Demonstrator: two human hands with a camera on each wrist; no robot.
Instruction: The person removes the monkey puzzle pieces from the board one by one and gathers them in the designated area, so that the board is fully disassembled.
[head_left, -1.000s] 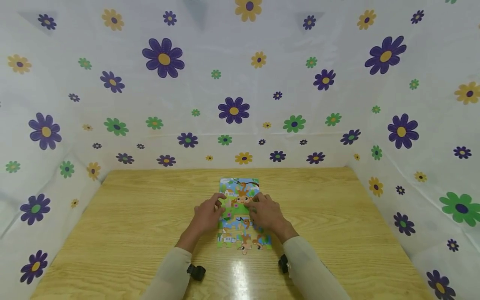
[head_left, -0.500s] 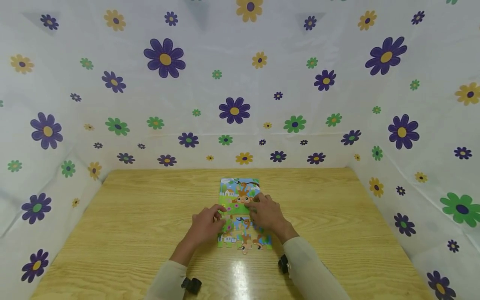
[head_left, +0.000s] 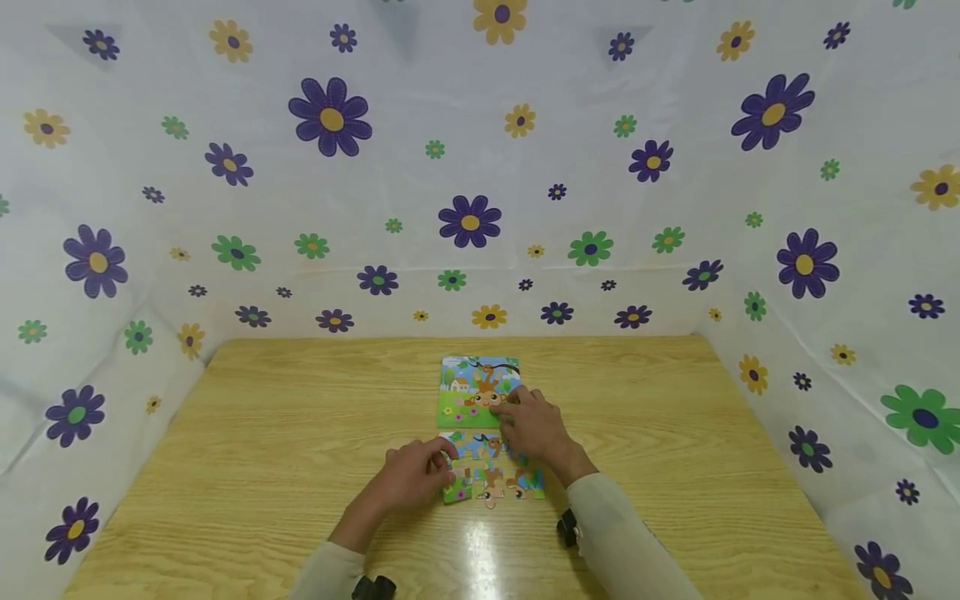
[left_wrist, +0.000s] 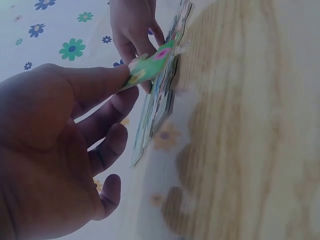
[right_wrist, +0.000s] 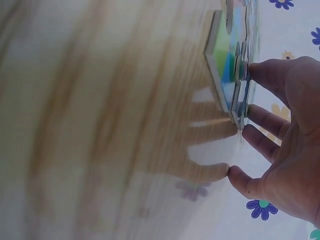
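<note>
My left hand (head_left: 414, 475) pinches a jigsaw piece (left_wrist: 150, 66) between thumb and forefinger. The piece is green with pink and yellow flowers, and it is tilted above the table in the left wrist view. Just below a picture card (head_left: 459, 392) of a hanging monkey lie several jigsaw pieces (head_left: 491, 479), some joined, with monkey parts and blue sky. The left hand is at their left side. My right hand (head_left: 534, 423) rests its fingertips at the card's lower right and the upper right pieces, partly covering both. In the right wrist view its fingers (right_wrist: 262, 142) are spread and hold nothing.
The wooden table (head_left: 300, 417) stretches out on both sides of the puzzle. A white flower-printed cloth (head_left: 405, 183) hangs along its back and sides. Light glares on the wood in front of the pieces.
My left hand has moved from the card's left side down toward the near left pieces, carrying the green flower piece. More of the card now shows. The right hand has stayed put.
</note>
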